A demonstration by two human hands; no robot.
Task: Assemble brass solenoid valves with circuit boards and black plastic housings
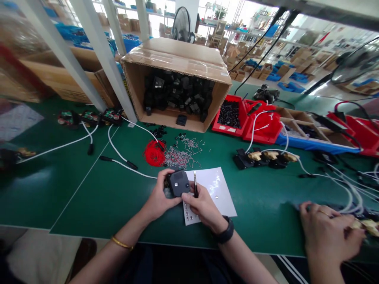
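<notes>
Head view, forward and down, green table (115,201)

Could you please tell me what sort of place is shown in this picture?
It looks like a small-parts assembly workshop. A green workbench carries an open cardboard box of black parts, a red bin of small black pieces, and many loose metal pieces.

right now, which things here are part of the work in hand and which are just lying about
Likely in use:
black housing, between left hand and right hand
black-handled tool, in right hand
white sheet, beneath

Likely just lying about:
red coil
scattered pins
background fan
</notes>
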